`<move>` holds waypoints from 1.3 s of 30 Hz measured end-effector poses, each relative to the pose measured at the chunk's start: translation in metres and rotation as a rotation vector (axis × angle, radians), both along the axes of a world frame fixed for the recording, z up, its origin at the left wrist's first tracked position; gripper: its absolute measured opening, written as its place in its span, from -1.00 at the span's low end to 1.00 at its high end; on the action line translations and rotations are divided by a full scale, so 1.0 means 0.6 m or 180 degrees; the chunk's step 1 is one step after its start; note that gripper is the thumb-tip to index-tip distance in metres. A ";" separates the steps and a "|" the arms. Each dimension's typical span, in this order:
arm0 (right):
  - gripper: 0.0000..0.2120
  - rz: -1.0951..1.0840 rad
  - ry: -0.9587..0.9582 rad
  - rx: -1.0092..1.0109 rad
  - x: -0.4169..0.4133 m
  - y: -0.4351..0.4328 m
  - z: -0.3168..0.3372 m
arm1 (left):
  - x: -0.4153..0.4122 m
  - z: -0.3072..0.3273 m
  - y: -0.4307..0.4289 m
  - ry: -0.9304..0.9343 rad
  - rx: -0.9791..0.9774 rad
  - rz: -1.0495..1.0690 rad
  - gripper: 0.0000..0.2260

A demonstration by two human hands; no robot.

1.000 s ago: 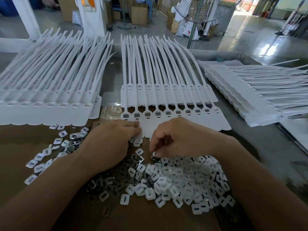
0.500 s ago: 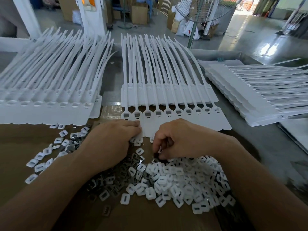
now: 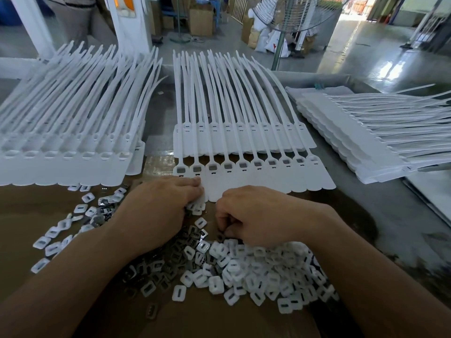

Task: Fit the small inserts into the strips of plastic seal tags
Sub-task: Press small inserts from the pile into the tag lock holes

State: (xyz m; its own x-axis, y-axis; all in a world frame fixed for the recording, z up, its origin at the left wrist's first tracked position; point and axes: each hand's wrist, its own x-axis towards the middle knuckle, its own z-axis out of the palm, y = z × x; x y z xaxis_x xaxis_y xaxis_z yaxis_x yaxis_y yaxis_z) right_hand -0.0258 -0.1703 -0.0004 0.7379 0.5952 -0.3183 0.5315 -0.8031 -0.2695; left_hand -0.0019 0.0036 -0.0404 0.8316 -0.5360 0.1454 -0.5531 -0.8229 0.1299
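While the strip of seal tags (image 3: 244, 176) is pinned flat mid-desk by the left hand (image 3: 158, 211) | right hand (image 3: 253, 218) curled at the insert pile (image 3: 256, 272); grip contents cannot be told | one insert should be isolated, slot aligned, then pressed squarely.

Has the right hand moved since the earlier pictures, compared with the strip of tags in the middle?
Hardly. The right hand stays just below the middle strip of seal tags, at the edge of the pile of white inserts; only its fingers curl in slightly.
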 end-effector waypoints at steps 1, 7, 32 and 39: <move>-0.97 0.0023 0.0071 0.0045 0.001 -0.002 0.002 | -0.001 0.000 0.001 0.0004 0.0008 0.0002 -0.50; -0.83 -0.0094 0.0214 0.0458 0.012 -0.014 0.001 | -0.003 0.004 0.002 0.0023 0.0041 0.0010 -0.50; -0.82 -0.2445 -0.0624 0.2244 0.079 -0.171 -0.006 | -0.006 0.009 0.002 0.0148 0.0024 0.0042 -0.48; -0.81 -0.3352 -0.1183 0.2588 0.086 -0.216 -0.006 | -0.001 0.006 0.001 0.0125 -0.0017 0.0032 -0.46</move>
